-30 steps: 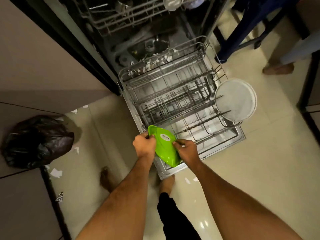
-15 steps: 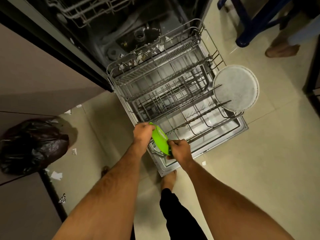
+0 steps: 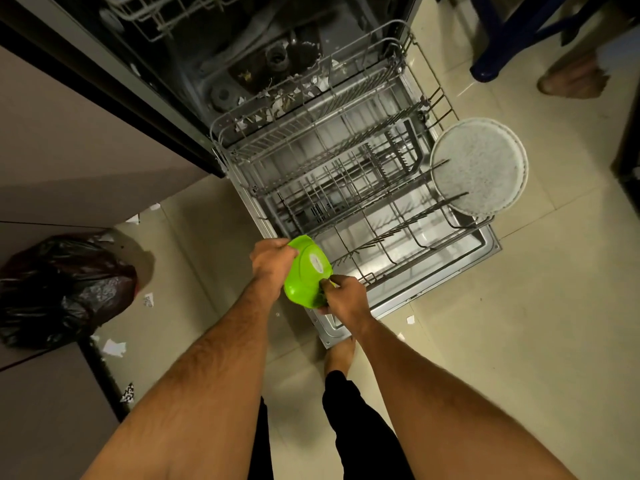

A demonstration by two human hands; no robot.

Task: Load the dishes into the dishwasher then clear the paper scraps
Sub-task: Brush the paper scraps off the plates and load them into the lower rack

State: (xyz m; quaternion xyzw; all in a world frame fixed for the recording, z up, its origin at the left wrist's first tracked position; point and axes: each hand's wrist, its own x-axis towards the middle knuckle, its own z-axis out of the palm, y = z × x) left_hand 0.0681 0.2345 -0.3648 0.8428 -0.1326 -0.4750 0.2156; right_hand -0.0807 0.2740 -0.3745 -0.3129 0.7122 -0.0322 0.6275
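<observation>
- The green dish [image 3: 306, 271] sits at centre frame, held on edge over the near-left corner of the pulled-out lower rack [image 3: 363, 202].
- The left hand [image 3: 272, 259] grips its upper-left rim, fingers curled over it; the right hand [image 3: 346, 296] pinches the lower-right rim.
- Keep it tilted and steer the lower edge between two tines, probably near that corner.
- Let go only once the wires carry it.
- The white plate [image 3: 479, 168] already stands at the rack's right side; paper scraps [image 3: 114, 347] lie on the floor, lower left.
</observation>
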